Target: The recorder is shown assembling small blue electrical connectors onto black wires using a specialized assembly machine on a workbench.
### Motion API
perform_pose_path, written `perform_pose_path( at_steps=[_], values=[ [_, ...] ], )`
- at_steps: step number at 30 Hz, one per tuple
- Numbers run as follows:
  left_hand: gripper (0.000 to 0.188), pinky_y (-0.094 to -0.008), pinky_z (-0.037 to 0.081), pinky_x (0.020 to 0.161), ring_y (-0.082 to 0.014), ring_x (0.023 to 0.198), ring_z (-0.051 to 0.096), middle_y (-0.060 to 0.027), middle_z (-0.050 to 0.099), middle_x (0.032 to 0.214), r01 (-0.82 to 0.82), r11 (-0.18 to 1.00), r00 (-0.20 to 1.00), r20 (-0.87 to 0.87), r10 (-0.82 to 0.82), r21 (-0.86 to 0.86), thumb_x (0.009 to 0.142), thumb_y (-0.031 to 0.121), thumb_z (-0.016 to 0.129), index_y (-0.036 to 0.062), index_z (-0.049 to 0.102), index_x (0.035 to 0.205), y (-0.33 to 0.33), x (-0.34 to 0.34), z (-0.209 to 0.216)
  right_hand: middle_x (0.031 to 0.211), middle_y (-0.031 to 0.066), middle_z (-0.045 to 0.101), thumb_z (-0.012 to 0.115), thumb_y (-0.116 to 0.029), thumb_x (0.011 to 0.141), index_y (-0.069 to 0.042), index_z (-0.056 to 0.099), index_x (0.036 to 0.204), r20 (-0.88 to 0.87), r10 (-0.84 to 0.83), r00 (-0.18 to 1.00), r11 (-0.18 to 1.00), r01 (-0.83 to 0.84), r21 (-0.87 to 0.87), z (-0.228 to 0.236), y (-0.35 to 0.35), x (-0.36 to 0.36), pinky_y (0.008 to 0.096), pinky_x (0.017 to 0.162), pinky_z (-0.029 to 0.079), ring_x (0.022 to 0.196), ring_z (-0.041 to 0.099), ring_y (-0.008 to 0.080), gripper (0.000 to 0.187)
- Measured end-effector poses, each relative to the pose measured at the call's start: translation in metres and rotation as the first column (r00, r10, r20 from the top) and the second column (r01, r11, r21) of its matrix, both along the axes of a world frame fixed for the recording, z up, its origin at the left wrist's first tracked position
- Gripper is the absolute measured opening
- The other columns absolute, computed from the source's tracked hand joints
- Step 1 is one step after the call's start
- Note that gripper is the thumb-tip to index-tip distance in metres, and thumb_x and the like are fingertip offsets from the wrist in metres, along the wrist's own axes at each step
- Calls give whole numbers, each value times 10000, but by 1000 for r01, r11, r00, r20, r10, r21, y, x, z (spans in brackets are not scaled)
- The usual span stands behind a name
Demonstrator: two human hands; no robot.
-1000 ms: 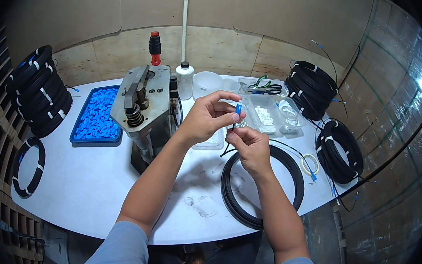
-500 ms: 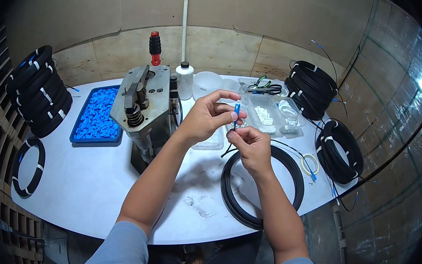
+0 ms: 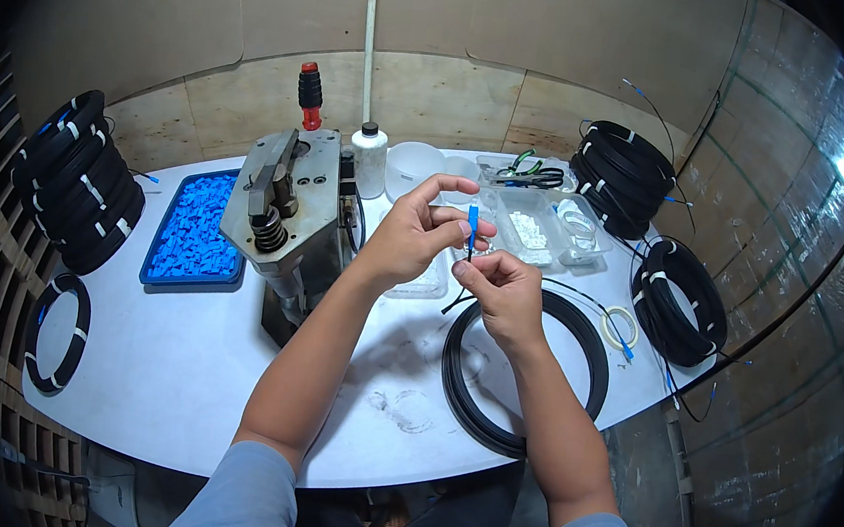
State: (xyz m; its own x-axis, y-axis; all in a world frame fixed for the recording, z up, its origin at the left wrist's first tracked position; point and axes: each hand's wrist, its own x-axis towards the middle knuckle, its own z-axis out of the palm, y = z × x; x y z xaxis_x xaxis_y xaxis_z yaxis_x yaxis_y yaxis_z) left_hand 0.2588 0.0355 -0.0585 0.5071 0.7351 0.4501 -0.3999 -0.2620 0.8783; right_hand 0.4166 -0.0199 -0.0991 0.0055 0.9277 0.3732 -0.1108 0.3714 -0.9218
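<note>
Between my two hands, above the middle of the table, a blue fibre-optic connector (image 3: 473,215) stands upright on the end of a black cable (image 3: 453,304). My left hand (image 3: 409,237) pinches the connector between thumb and fingers, its index finger raised and curved above. Just below, my right hand (image 3: 504,296) grips the cable with thumb and forefinger. Beneath my right hand and forearm, a black cable coil (image 3: 451,375) lies on the table. The other cable end, with a blue connector (image 3: 627,352), rests to the right by a tape roll (image 3: 619,328).
A metal hand press (image 3: 287,202) with a red-and-black handle stands left of my arms, beside a blue tray (image 3: 148,275) of small blue parts. Clear boxes (image 3: 555,237) with white parts, a bottle (image 3: 368,163) and pliers (image 3: 530,180) sit behind. Coil stacks (image 3: 83,184) flank the table.
The connector's pale tip showed above the blue part before; now blue reaches the top. My left fingers have shifted slightly; my right hand is nearly still.
</note>
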Motion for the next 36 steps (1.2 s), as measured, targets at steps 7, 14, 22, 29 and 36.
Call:
perform_pose_path(
  at_steps=[7,14,22,29,36],
  values=[
    [380,-295,506,782,-138,832,638,-169,685,1002,-7,1000,1000,17,7,-17,879,10,571,35,441,1235,-1,1,1,754,-1,636,728,-73,827,-13,654,790,27,-7,1000,1000,8,-6,0,-1,0,201,635,446,687,544,43,102],
    [359,-281,493,768,-111,798,608,-167,687,1002,11,1000,1000,-5,-11,-6,878,8,575,39,449,1213,1,-1,0,747,-2,636,728,-80,830,-15,653,792,0,2,1000,1000,-2,3,-1,0,0,200,634,446,682,547,42,106],
    [304,-284,495,793,-126,857,624,-141,690,1012,-4,999,1000,0,4,-34,891,78,595,15,545,1184,3,0,-4,736,1,637,730,-83,829,-18,655,791,13,-17,1000,1000,17,-2,0,0,-1,199,615,438,669,541,39,106],
    [241,-272,489,800,-124,871,630,-116,697,989,-4,998,999,-43,1,-65,892,121,605,-22,635,1084,5,1,-6,735,-1,638,732,-82,826,-20,657,785,-1,-19,1000,1000,19,2,0,0,-1,198,606,432,659,535,37,105],
    [246,-270,487,795,-119,862,625,-112,698,982,-5,999,999,-51,3,-40,888,124,607,-20,632,1087,5,0,-7,749,4,643,727,-82,830,-20,658,809,16,-15,1000,1000,15,0,-1,0,0,202,619,434,671,540,40,95]
  ],
)
